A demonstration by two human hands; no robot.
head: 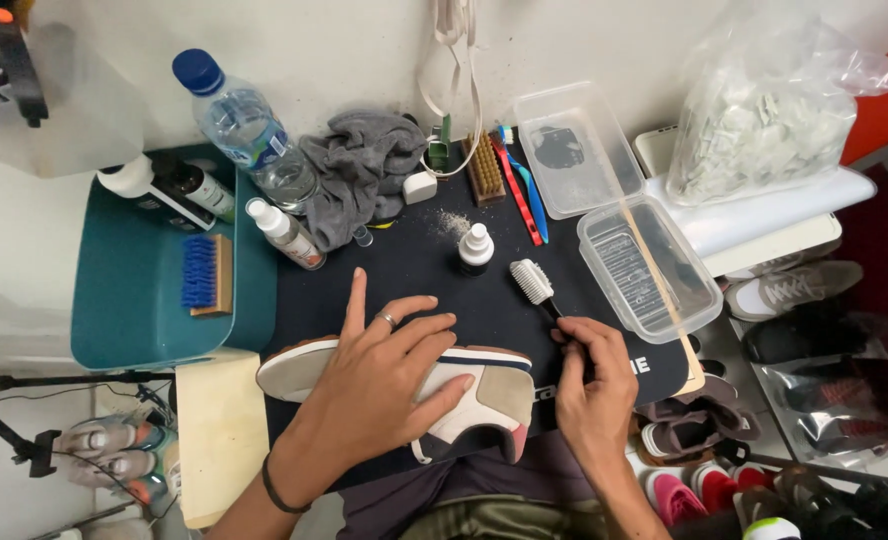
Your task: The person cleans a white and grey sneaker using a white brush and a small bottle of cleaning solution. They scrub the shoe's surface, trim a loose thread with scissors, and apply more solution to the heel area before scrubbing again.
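On the black worktop (444,270), at its front edge, a light, bendy shoe (484,385) lies on its side under the flat, open left hand (379,385), best held round its firm sole, while the right hand (592,385) grips a small, stiff brush (536,282).

Single head-worn view, steeply downward, close above the black mat (434,260).

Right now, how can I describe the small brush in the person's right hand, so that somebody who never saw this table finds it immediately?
Start at the black mat that covers the middle of the table. At its right side, beside the clear plastic box, the right hand has a black-handled brush with white bristles in its grip. The wooden brushes farther back have blue or tan bristles, and nobody holds them.
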